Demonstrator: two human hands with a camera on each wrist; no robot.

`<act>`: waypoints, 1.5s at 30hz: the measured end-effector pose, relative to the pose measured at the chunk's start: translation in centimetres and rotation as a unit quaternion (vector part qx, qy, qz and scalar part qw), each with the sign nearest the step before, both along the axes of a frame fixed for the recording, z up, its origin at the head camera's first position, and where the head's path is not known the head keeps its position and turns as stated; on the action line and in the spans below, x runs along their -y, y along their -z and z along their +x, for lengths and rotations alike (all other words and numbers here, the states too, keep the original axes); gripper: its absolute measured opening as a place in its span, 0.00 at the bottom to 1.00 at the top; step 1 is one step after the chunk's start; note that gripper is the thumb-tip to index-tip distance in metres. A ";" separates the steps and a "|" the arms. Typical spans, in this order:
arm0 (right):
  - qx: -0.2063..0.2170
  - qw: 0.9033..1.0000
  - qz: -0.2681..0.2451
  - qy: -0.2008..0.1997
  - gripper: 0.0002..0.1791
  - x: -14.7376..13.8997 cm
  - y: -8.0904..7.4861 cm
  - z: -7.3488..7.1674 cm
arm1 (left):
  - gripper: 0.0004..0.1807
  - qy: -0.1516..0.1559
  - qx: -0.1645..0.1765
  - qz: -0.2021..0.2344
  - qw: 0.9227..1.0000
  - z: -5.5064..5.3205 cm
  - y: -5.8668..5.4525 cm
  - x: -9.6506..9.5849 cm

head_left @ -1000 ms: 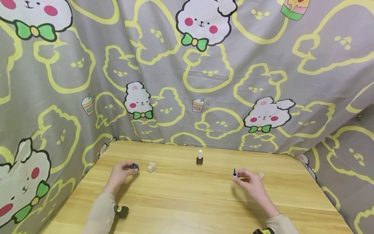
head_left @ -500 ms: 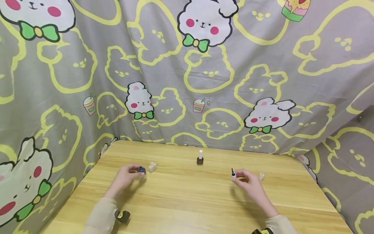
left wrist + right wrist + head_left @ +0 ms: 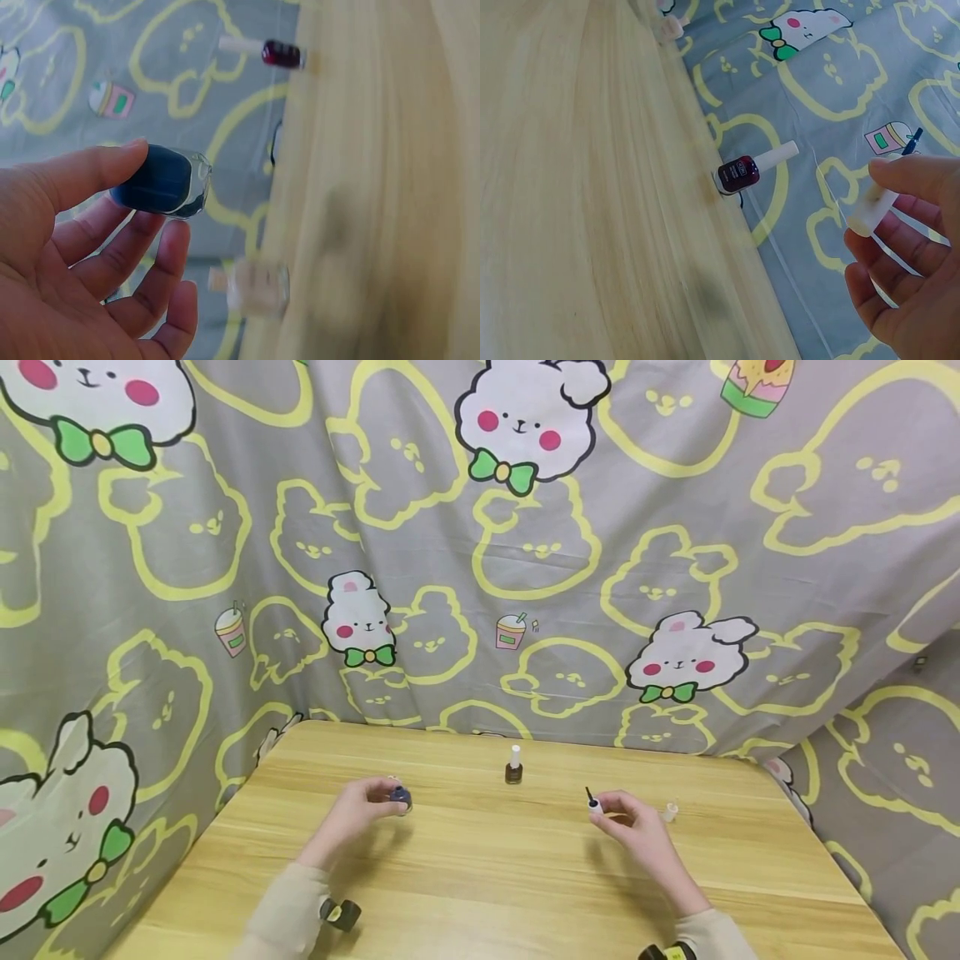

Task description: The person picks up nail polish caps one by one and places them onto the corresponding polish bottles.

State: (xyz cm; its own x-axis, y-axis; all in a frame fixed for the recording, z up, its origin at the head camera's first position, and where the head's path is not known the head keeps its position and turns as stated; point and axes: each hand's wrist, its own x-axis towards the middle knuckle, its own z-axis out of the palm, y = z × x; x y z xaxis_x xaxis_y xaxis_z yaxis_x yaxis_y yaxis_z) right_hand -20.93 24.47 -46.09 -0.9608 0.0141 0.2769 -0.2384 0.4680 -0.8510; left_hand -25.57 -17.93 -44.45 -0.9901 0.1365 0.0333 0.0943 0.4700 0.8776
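Note:
My left hand [image 3: 362, 808] pinches a dark blue nail polish bottle [image 3: 161, 180] between thumb and fingers, uncapped and raised above the table. In my right hand [image 3: 637, 822] is a white nail polish cap [image 3: 874, 206], its dark brush [image 3: 589, 794] pointing up. Bottle and cap are well apart. A beige nail polish bottle [image 3: 259, 287], also uncapped, stands on the table near my left hand, which mostly hides it in the head view. Beside my right hand stands another pale cap [image 3: 671, 811].
A dark red nail polish bottle [image 3: 513, 772] with its white cap on stands upright toward the back of the wooden table [image 3: 480, 868]. Behind and around the table hangs a grey curtain [image 3: 438, 552] with cartoon prints.
My left hand has carried the blue bottle to the right, in front of the beige bottle. My right hand has shifted slightly left, and the brush tilts more to the left.

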 end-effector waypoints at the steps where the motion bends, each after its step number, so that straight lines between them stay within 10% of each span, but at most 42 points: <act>1: 0.002 1.000 -0.002 0.001 0.13 0.1 0.0 0.0 | 0.18 0.003 -0.001 0.001 1.000 0.0 -0.1 -0.4; 32: 0.012 0.999 -0.047 -0.008 0.14 2.5 -1.2 -0.8 | 0.18 0.120 -0.022 0.020 0.992 -0.8 -0.5 -9.7; 45: -0.076 0.997 0.027 -0.021 0.09 3.1 -1.6 -0.4 | 0.17 0.157 -0.029 0.032 0.987 -0.4 0.0 -12.5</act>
